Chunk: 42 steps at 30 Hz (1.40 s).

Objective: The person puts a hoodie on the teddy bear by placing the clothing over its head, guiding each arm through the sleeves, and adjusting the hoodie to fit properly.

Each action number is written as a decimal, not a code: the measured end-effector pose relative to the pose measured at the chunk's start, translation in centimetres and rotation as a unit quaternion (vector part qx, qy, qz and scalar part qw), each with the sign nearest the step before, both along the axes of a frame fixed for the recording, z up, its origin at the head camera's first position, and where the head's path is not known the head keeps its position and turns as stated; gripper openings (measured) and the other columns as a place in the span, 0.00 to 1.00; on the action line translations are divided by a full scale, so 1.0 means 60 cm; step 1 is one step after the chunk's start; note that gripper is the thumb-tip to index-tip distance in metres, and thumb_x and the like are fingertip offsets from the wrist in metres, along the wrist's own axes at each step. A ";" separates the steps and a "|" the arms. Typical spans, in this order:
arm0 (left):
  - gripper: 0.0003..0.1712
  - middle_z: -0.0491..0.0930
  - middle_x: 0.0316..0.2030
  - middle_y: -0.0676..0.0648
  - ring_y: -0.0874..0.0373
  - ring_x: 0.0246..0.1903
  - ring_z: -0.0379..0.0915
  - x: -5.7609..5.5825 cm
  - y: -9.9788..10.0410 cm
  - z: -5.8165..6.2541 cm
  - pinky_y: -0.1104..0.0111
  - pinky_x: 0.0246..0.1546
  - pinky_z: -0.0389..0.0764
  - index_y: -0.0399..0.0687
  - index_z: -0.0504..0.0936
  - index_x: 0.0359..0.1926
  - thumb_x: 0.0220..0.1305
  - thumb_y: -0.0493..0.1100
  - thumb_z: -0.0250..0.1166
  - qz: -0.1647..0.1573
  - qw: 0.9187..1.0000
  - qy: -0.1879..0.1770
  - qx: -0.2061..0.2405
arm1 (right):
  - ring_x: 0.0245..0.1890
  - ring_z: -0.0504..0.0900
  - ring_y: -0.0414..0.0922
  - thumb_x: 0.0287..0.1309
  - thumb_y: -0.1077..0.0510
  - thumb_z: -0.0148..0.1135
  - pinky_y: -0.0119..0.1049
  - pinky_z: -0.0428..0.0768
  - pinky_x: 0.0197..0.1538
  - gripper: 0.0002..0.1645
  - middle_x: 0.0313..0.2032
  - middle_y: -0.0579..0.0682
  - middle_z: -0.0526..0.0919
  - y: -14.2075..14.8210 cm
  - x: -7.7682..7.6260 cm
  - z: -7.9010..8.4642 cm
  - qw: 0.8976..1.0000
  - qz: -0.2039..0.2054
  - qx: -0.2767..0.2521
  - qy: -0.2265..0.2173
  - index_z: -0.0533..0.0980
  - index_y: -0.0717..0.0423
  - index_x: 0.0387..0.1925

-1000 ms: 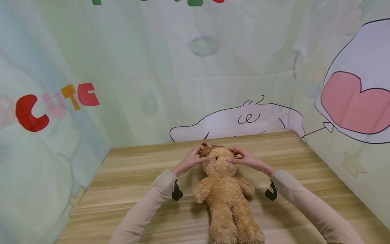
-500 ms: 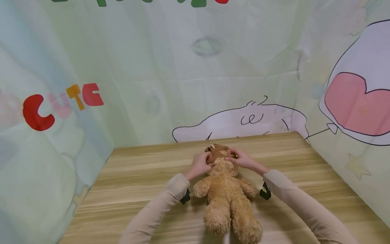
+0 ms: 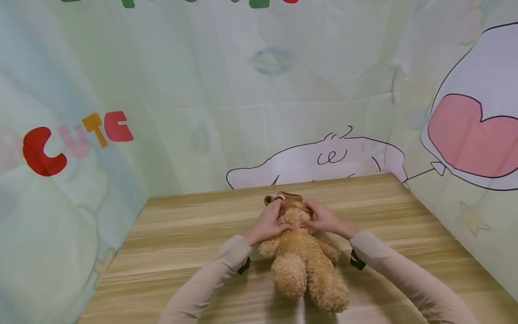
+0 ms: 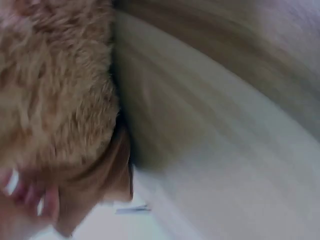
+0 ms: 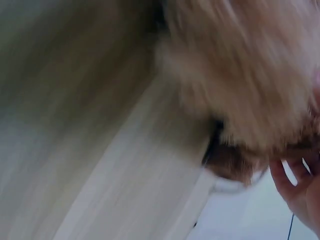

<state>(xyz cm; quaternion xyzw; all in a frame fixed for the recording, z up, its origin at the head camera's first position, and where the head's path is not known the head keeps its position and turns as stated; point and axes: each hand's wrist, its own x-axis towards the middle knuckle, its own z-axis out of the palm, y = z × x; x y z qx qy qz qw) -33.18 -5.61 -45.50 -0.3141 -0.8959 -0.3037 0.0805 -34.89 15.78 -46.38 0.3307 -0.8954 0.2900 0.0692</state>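
Observation:
A tan plush teddy bear (image 3: 299, 247) lies on its back, its head end toward the far edge. Brown cloth, seemingly a small garment (image 3: 292, 198) with a pale trim, covers the upper head and hides the eyes. My left hand (image 3: 267, 225) grips the cloth at the left of the head, thumb across the fur below. At the right side, my right hand (image 3: 327, 220) holds it likewise. The left wrist view has fingertips (image 4: 47, 202) against the brown cloth (image 4: 97, 182) beside the fur. Blurred fingers (image 5: 295, 185) touch the cloth in the right wrist view.
The bear lies on a wood-grain table (image 3: 194, 216). Behind it and at both sides hang pale printed curtains (image 3: 194, 90) with letters and cartoon shapes. The table's far edge runs just beyond the bear's head.
The brown cloth has come down over the bear's head, covering the eyes. Both hands have moved from beside the face down toward the neck. The bear's legs have shifted up in the view.

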 end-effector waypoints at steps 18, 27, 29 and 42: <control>0.11 0.68 0.25 0.45 0.57 0.24 0.59 0.009 -0.009 -0.046 0.72 0.26 0.57 0.43 0.67 0.25 0.43 0.27 0.59 0.027 0.989 0.142 0.026 | 0.28 0.62 0.39 0.43 0.72 0.58 0.28 0.64 0.31 0.14 0.25 0.45 0.65 -0.018 0.006 -0.025 0.986 0.048 -0.031 0.158 0.68 0.50 0.23; 0.26 0.63 0.37 0.38 0.52 0.32 0.61 0.011 -0.056 -0.065 0.66 0.30 0.64 0.39 0.59 0.40 0.50 0.48 0.64 0.096 0.945 -0.222 0.219 | 0.54 0.67 0.65 0.57 0.68 0.51 0.48 0.73 0.52 0.24 0.53 0.71 0.65 0.027 0.011 -0.049 0.960 0.035 -0.191 -0.201 0.60 0.72 0.55; 0.33 0.65 0.44 0.37 0.54 0.32 0.63 0.010 -0.059 -0.045 0.66 0.30 0.67 0.37 0.58 0.50 0.52 0.50 0.63 0.100 0.923 -0.321 0.189 | 0.58 0.61 0.65 0.58 0.66 0.51 0.49 0.70 0.54 0.29 0.59 0.71 0.60 0.019 0.010 -0.051 0.946 0.028 -0.212 -0.245 0.56 0.71 0.60; 0.43 0.58 0.59 0.27 0.45 0.38 0.77 0.025 -0.064 0.036 0.57 0.44 0.76 0.31 0.47 0.65 0.64 0.63 0.40 0.002 0.860 -0.501 0.093 | 0.63 0.53 0.61 0.64 0.46 0.41 0.56 0.60 0.59 0.36 0.65 0.65 0.48 -0.007 0.006 -0.019 0.919 0.007 -0.180 -0.350 0.42 0.48 0.68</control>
